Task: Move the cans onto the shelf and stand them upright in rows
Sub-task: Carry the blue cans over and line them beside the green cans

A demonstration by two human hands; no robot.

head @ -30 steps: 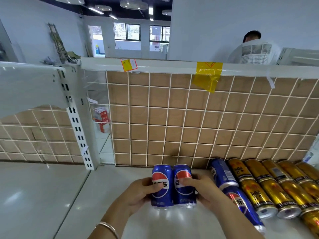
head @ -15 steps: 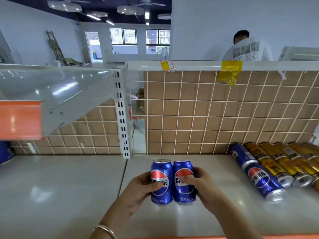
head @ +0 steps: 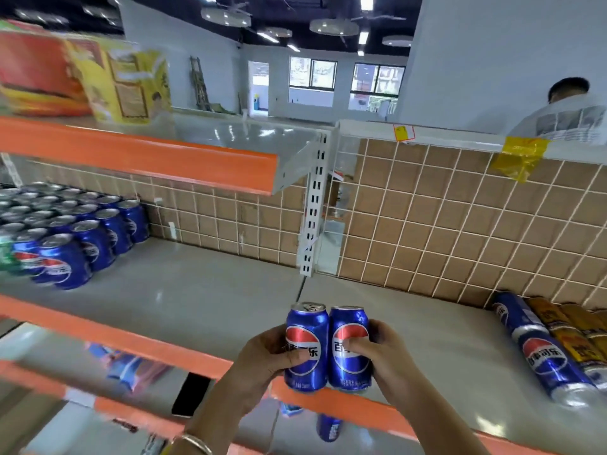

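Two blue Pepsi cans stand upright side by side over the orange front edge of the grey shelf (head: 184, 300). My left hand (head: 262, 362) grips the left can (head: 305, 333). My right hand (head: 384, 353) grips the right can (head: 349, 326). At the far left of the shelf several blue cans (head: 82, 234) stand upright in rows. On the right part of the shelf blue cans (head: 542, 353) and gold cans (head: 578, 336) lie on their sides.
An upper shelf with an orange edge (head: 141, 156) overhangs the left half and carries boxes (head: 82, 80). A white slotted upright (head: 313, 208) divides the tiled back panel. A black phone (head: 191, 394) and packets lie on the lower shelf. A person (head: 565, 116) stands behind the rack.
The view has swung left and pulled back, so the row of upright cans and the upper shelf come into sight. Both hands carry the two cans toward the shelf's front edge, still held together.
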